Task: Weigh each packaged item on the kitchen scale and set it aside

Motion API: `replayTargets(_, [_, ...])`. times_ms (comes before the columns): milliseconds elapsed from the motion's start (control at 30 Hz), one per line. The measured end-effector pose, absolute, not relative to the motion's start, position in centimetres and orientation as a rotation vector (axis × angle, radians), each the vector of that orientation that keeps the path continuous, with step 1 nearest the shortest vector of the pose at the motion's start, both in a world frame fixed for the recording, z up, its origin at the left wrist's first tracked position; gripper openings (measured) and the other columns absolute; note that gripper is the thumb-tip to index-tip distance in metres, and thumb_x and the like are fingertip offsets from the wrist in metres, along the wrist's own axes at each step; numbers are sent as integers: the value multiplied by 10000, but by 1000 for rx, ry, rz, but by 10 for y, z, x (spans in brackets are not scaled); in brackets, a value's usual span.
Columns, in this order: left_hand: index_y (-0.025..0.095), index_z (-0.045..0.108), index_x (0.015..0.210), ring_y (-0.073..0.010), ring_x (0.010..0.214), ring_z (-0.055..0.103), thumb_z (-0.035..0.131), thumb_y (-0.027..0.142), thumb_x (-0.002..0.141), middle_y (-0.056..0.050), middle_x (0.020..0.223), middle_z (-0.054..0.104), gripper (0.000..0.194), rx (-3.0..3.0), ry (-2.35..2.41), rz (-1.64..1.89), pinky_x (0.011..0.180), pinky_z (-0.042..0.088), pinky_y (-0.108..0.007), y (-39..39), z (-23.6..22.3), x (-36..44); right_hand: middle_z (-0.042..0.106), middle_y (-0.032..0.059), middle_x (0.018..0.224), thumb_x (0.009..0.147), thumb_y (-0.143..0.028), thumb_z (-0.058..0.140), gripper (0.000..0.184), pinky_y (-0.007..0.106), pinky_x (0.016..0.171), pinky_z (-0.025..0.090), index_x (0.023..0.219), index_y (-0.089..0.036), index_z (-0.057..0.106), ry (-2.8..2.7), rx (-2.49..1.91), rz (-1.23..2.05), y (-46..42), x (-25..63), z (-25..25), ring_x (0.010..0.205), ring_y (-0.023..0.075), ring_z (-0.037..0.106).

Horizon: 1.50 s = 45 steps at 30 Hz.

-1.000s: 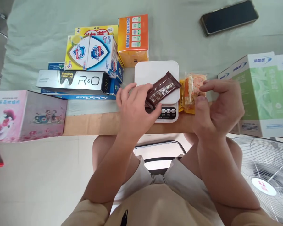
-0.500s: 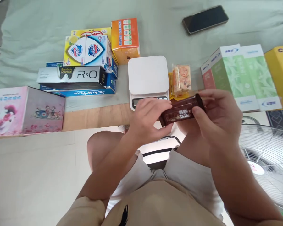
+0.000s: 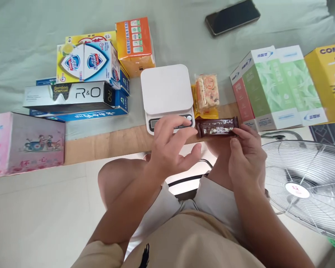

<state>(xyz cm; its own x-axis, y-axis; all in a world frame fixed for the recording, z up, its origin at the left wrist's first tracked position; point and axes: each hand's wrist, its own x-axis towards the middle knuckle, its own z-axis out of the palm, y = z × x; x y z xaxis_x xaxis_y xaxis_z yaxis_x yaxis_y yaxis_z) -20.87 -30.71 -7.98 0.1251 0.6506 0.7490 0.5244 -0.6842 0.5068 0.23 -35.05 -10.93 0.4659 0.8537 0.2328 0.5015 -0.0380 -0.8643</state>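
Observation:
A snack bar in a dark brown wrapper (image 3: 219,127) lies along the wooden front edge of the table, just right of the kitchen scale. My right hand (image 3: 247,152) is at the bar's right end, with its fingertips and thumb closed at the lower corner. My left hand (image 3: 171,145) is open, fingers spread, hovering in front of the white kitchen scale (image 3: 167,89) and partly covering its display. Its fingertips are close to the bar's left end. Behind the bar, a clear-wrapped cracker pack (image 3: 207,93) rests on a yellow packet (image 3: 212,112).
Left of the scale are an orange pack (image 3: 135,41), Safeguard soap boxes (image 3: 85,61), an R&O box (image 3: 67,95) and a pink box (image 3: 36,139). To the right stand green-white boxes (image 3: 287,85) and a yellow box (image 3: 329,74). A phone (image 3: 233,18) lies farther back; a fan (image 3: 301,190) stands below.
The bar has gone from between both hands down onto the table edge, beside the scale. My left hand has let go of it and opened. The view has shifted slightly right.

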Motion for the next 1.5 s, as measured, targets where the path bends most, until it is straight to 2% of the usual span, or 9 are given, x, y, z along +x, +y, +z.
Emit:
replayTargets(167, [236,639,1020,-247,955,692,624,242,905,-82,1022,682,116,2246,1262,1595,868,567,-408,-306,-80,-211,753,97,1359,932,-237,674,364,548,1126,591,1285,-263,756,-1469,-1575,350,-352,2,-114,1288,280,719])
replayTargets(433, [236,633,982,-232,922,683,629,240,910,-69,978,682,71,2208,1311,1654,831,581,-394,-304,-78,-215,768,95,1317,876,-167,728,410,605,1129,601,1270,-278,739,-1722,-1425,80,-349,-2,-114,1375,350,681])
replayTargets(667, [238,628,981,-196,907,687,627,208,948,-32,933,699,45,1921,1485,1616,802,574,-345,-290,-72,-245,781,77,1267,894,-144,719,301,434,917,703,1168,-268,740,-1893,-1380,238,-339,-14,-61,1097,265,798])
replayTargets(867, [228,668,1139,-246,1129,702,616,320,946,-78,1171,751,220,1504,1636,1290,1003,577,-418,-273,-69,-268,773,65,1285,939,-152,669,248,357,801,674,1147,-282,709,-2171,-1164,356,-288,-41,-14,1104,245,787])
replayTargets(967, [216,657,1286,-285,1345,660,636,409,962,-115,1406,717,378,1421,1528,1227,1177,523,-473,-263,-65,-277,768,88,1298,957,-228,654,254,395,770,657,1205,-268,690,-2363,-1075,265,-250,-61,4,1096,279,781])
replayTargets(1067, [245,631,1412,-297,1525,549,626,485,996,-92,1567,645,480,1354,1412,1260,1312,413,-499,-253,-63,-285,734,122,1346,943,-277,624,370,457,776,646,1309,-246,661,-2531,-1071,278,-203,-87,17,1105,317,758])
replayTargets(1200, [298,600,1490,-285,1644,411,564,663,1007,-45,1698,525,607,1224,1287,1347,1393,311,-484,-235,-71,-286,621,144,1500,867,-322,698,600,542,1002,617,1453,-257,583,-2730,-1165,365,-127,-123,20,1328,369,648])
replayTargets(1333, [306,516,1567,-237,1696,306,487,672,1037,-11,1779,393,644,1047,1239,1348,1426,225,-483,-216,-78,-281,527,169,1578,809,-593,801,899,575,1150,534,1573,-251,473,-2848,-1213,377,-56,-144,6,1504,397,503])
replayTargets(1500, [236,548,1505,-247,1687,329,429,645,1028,-38,1735,468,640,844,1197,1423,1423,232,-467,-205,-67,-275,539,128,1559,797,-705,766,1013,560,1113,553,1642,-306,373,-3024,-1155,443,-18,-154,-7,1436,375,565])
